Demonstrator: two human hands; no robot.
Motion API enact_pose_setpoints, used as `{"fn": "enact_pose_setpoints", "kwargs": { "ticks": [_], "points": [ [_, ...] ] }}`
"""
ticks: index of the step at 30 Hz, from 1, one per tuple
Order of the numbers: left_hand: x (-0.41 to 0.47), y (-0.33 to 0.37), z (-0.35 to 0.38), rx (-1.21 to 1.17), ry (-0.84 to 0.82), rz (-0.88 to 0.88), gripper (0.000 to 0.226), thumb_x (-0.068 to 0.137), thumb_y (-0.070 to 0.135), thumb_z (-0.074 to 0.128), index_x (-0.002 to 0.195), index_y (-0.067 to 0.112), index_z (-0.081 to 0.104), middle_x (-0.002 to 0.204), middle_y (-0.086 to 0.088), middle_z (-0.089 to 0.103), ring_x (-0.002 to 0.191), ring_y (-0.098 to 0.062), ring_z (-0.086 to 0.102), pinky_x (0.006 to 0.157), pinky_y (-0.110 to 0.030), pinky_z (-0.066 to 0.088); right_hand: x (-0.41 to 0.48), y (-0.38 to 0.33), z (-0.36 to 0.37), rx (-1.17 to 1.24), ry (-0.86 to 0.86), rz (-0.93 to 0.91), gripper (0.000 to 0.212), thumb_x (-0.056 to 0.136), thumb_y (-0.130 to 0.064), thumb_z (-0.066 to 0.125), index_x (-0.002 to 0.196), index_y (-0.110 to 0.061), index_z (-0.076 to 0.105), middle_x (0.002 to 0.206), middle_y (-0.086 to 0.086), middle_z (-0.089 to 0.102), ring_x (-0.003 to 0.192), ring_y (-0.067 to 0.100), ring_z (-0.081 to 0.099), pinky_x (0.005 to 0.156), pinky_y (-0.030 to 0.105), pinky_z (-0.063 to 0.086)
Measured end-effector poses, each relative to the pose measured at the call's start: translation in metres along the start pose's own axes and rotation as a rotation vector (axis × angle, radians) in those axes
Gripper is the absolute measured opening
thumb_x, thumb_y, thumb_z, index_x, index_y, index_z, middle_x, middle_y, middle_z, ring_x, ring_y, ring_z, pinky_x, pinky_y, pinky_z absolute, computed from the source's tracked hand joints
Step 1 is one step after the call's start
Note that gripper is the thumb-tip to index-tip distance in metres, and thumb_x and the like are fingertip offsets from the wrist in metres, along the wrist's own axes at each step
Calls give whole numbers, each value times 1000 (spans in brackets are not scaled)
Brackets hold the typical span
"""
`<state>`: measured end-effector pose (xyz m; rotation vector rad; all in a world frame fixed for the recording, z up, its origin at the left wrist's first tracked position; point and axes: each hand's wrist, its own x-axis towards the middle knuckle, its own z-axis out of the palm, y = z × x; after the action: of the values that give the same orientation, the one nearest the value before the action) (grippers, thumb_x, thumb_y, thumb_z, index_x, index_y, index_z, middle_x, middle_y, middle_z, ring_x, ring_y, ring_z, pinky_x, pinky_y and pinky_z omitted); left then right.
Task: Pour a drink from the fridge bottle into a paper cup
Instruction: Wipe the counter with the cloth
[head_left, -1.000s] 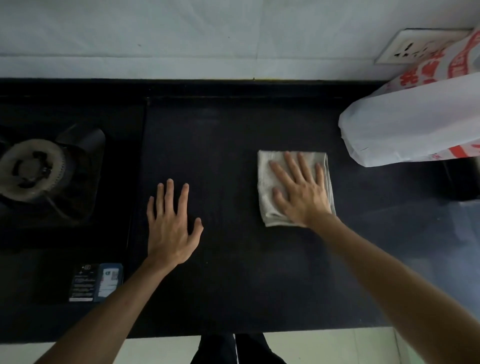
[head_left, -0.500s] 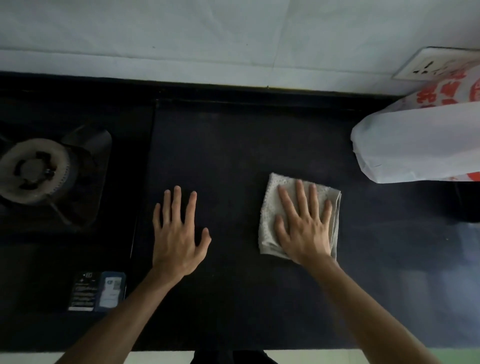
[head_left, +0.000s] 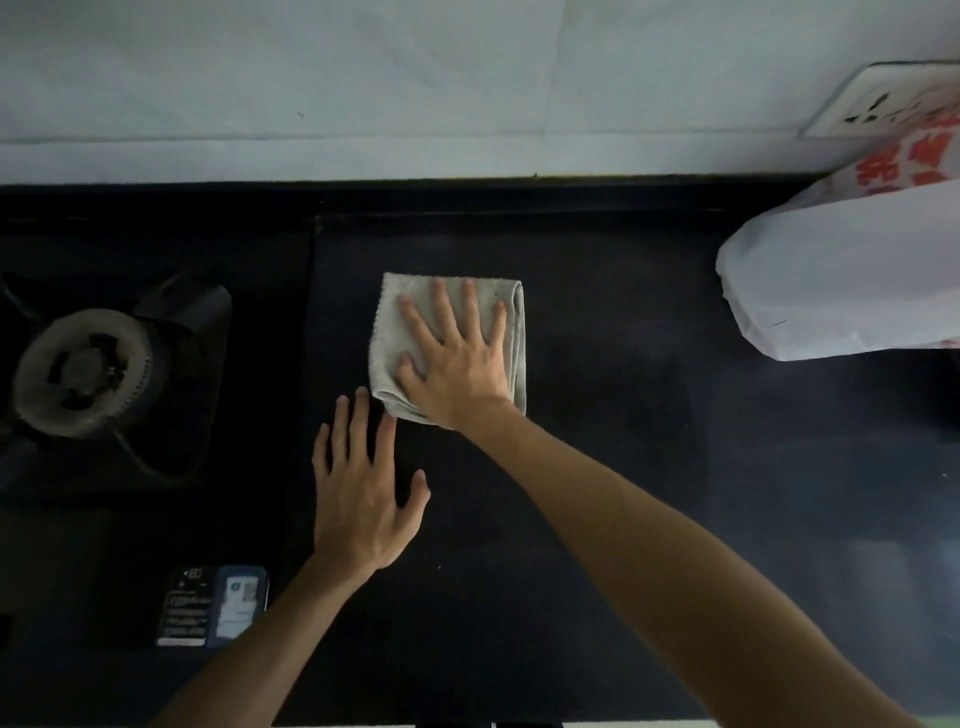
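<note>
A folded grey cloth (head_left: 400, 317) lies on the dark countertop (head_left: 597, 467). My right hand (head_left: 457, 364) presses flat on the cloth, fingers spread and straight. My left hand (head_left: 363, 488) rests flat on the counter just below and left of the cloth, its fingertips close to the cloth's lower left corner. No bottle or paper cup is in view.
A gas burner (head_left: 83, 371) sits in the stove top at the left, with a label sticker (head_left: 213, 605) at the stove's front. A white plastic bag with red print (head_left: 841, 270) lies at the right. A wall socket (head_left: 878, 104) is behind it.
My right hand has slid the cloth left and away from me, towards the stove side. My left hand has stayed flat in about the same place.
</note>
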<state>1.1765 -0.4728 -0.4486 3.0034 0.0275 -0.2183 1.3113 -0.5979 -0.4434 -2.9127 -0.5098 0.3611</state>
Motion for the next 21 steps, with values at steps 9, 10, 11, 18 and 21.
{"fn": "enact_pose_setpoints", "kwargs": {
  "ticks": [9, 10, 11, 18, 21],
  "points": [
    [-1, 1, 1, -28, 7, -5, 79, 87, 49, 35, 157, 14, 22, 165, -17, 11, 154, -34, 7, 121, -57, 17, -37, 159, -17, -45, 83, 247, 69, 92, -61, 18, 156, -41, 1, 167, 1, -2, 152, 31, -5, 118, 62, -3],
    [-1, 1, 1, -34, 9, -10, 79, 87, 49, 35, 157, 14, 22, 166, -16, 11, 154, -33, 6, 121, -56, 16, -42, 166, -18, -35, 92, 278, 69, 92, -61, 18, 156, -41, 1, 167, 1, -2, 152, 31, -6, 118, 62, -3],
    [-1, 2, 1, -40, 9, -14, 80, 87, 49, 36, 157, 15, 22, 166, -16, 11, 154, -32, 6, 122, -56, 16, -46, 168, -18, -27, 100, 301, 69, 92, -61, 18, 156, -40, 1, 167, 1, -1, 152, 31, -6, 118, 63, -3],
    [0, 2, -2, -39, -7, -28, 82, 84, 52, 37, 157, 18, 23, 166, -13, 11, 154, -31, 6, 122, -55, 16, -56, 82, -8, -75, 3, 119, 77, 91, -67, 10, 156, -32, -11, 164, 7, -17, 149, 37, -17, 115, 67, -5],
    [0, 1, -1, -33, -7, -17, 83, 85, 56, 37, 157, 18, 22, 166, -13, 11, 154, -31, 6, 122, -54, 15, -70, 31, 6, -87, -18, -46, 76, 93, -66, 15, 157, -30, -6, 165, 8, -15, 149, 37, -18, 114, 67, -4]
  ]
}}
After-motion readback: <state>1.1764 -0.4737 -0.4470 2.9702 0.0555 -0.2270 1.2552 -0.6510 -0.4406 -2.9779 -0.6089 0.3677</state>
